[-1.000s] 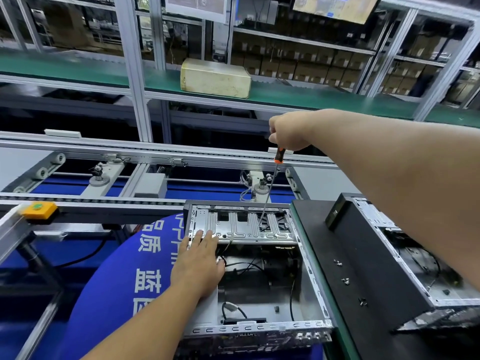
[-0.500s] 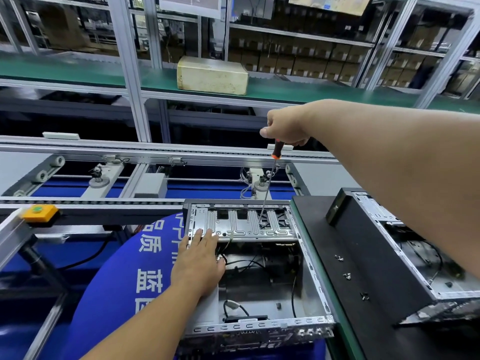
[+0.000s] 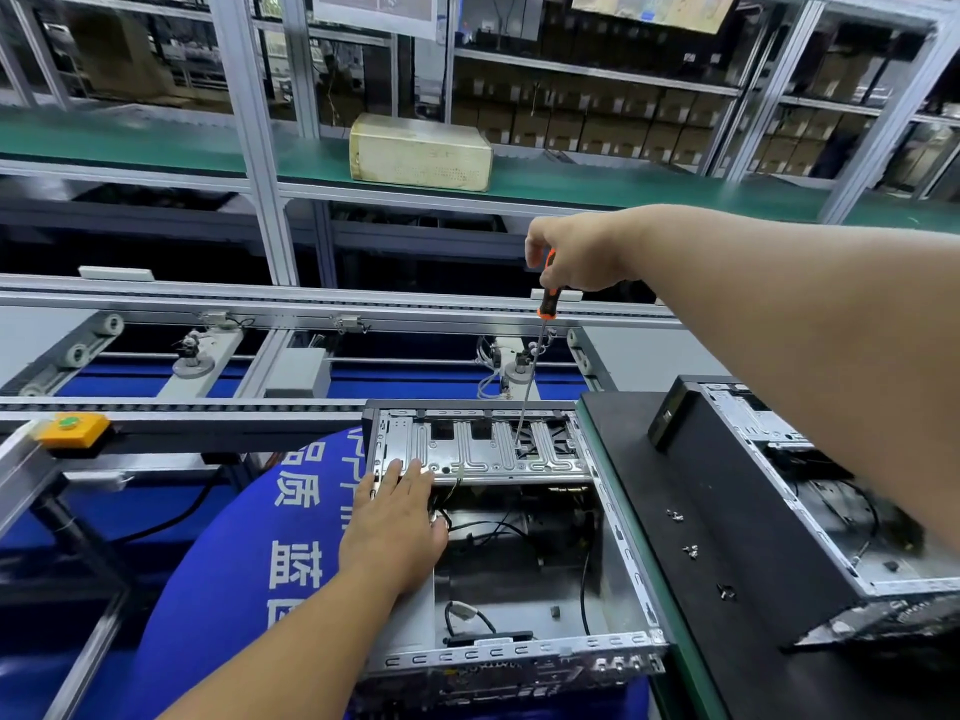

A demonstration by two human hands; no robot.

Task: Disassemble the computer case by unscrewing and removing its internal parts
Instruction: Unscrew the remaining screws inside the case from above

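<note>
An open silver computer case lies in front of me, black cables loose inside. Across its far end sits a ribbed metal drive bracket. My right hand grips the orange and black handle of a long screwdriver. The shaft runs nearly straight down and its tip stands on the bracket's right part. My left hand lies flat on the case's left wall, fingers straight and reaching onto the bracket's near left corner.
A second opened case stands on the black mat to the right, with several loose screws beside it. A conveyor frame crosses behind. A yellow button box sits at left. A beige box rests on the green shelf.
My right hand has shifted slightly on the screwdriver handle while the tip stays on the bracket. The left hand has not moved.
</note>
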